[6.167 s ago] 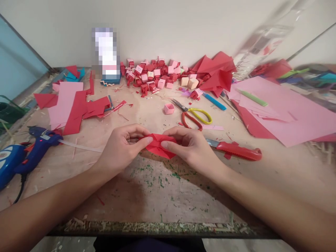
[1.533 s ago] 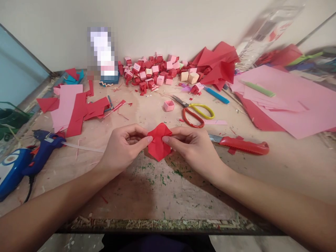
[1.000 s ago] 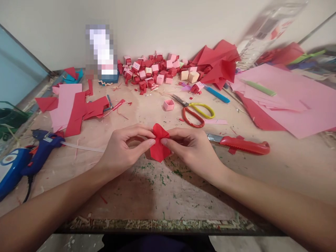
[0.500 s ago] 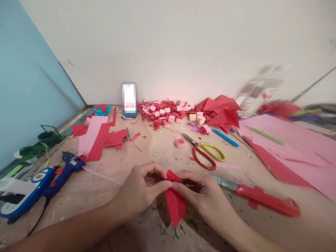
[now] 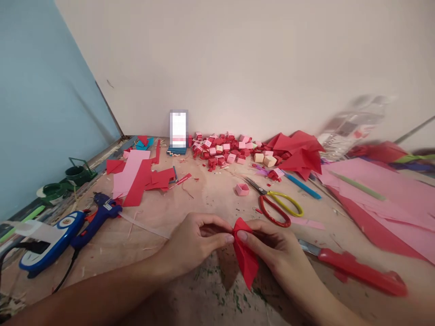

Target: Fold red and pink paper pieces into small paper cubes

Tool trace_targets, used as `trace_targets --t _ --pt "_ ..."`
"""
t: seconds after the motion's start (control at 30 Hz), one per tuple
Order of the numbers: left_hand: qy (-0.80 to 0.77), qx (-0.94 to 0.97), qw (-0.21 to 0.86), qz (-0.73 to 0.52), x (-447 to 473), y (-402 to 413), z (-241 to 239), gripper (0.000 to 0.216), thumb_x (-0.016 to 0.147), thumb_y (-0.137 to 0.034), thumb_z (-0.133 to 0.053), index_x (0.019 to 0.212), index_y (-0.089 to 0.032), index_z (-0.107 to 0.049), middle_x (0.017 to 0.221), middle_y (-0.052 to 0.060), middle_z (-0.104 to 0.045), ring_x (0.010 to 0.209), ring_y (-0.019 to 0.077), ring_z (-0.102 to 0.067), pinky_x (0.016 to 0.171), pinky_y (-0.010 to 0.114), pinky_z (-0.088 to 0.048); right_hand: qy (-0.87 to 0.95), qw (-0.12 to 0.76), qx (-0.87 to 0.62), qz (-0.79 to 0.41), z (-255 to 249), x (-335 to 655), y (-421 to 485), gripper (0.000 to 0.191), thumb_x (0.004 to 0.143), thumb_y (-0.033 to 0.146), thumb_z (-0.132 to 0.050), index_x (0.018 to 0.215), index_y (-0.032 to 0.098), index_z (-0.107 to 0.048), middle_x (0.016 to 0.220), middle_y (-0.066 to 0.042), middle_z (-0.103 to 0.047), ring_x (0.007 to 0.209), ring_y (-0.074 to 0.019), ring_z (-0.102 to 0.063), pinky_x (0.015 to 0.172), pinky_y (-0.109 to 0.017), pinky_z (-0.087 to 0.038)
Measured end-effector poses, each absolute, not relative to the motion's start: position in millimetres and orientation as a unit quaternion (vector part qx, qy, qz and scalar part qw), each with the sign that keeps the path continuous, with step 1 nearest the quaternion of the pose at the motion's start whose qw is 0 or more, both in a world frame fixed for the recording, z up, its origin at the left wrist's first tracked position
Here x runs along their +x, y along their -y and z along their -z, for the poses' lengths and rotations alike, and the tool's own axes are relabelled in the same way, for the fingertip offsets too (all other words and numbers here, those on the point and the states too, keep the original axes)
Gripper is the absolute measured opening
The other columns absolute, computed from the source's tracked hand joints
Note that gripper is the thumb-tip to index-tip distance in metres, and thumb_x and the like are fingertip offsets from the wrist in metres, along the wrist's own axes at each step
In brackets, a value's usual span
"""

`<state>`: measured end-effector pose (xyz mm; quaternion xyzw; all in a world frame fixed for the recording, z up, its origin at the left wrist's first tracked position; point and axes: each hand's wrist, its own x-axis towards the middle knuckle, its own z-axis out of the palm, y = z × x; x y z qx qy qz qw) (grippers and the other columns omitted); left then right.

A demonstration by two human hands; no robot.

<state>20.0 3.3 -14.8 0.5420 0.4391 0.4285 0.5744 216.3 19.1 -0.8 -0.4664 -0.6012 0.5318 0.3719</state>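
Note:
A creased piece of red paper [image 5: 246, 262] is held up between my hands, low in the middle of the head view. My left hand [image 5: 204, 235] pinches its left edge between thumb and fingers. On the other side, the thumb of my right hand [image 5: 272, 244] presses on the paper's face, with the fingers behind it. The paper's lower end hangs down to a point. Just beyond my hands lie a small pink paper box [image 5: 242, 189] and scissors [image 5: 272, 202] with one red and one yellow handle. A red-handled knife [image 5: 360, 270] lies right of my right hand.
Against the wall lies a heap of small red and pink paper boxes [image 5: 220, 149] beside a propped phone [image 5: 178, 129]. Paper strips [image 5: 136, 174], a blue glue gun [image 5: 97, 222] and a power strip [image 5: 50, 244] are at left. Pink sheets [image 5: 387, 194] and a plastic bottle [image 5: 353, 124] are at right.
The whole scene has shifted right in view as the camera turned a little left. My right thumb now lies higher on the red paper, and the left thumb has drawn towards its edge.

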Motion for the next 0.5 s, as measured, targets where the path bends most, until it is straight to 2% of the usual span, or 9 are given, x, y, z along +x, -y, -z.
trace_targets --t 0.2,0.5 --pt "-0.472 0.516 0.574 -0.427 20.3 -2.0 13.8 0.011 0.08 -0.029 -0.08 0.086 -0.02 -0.08 0.086 0.003 -0.08 0.081 0.0199 -0.073 0.078 0.03 -0.057 0.605 0.368 -0.435 -0.556 6.8 216.3 -17.5 0.021 0.086 0.04 -0.079 0.085 0.019 -0.078 0.081 -0.004 -0.076 0.074 -0.0181 -0.066 0.068 -0.028 -0.052" --pt "-0.493 0.54 0.544 -0.41 17.8 -0.6 13.1 0.009 0.08 -0.03 -0.082 0.08 -0.022 -0.081 0.08 0.002 -0.078 0.073 0.0159 -0.068 0.068 0.025 -0.056 0.611 0.379 -0.406 -0.565 6.8 215.2 -13.5 0.008 0.088 0.024 -0.074 0.082 0.019 -0.076 0.075 0.0 -0.072 0.066 -0.0135 -0.062 0.061 -0.025 -0.049"
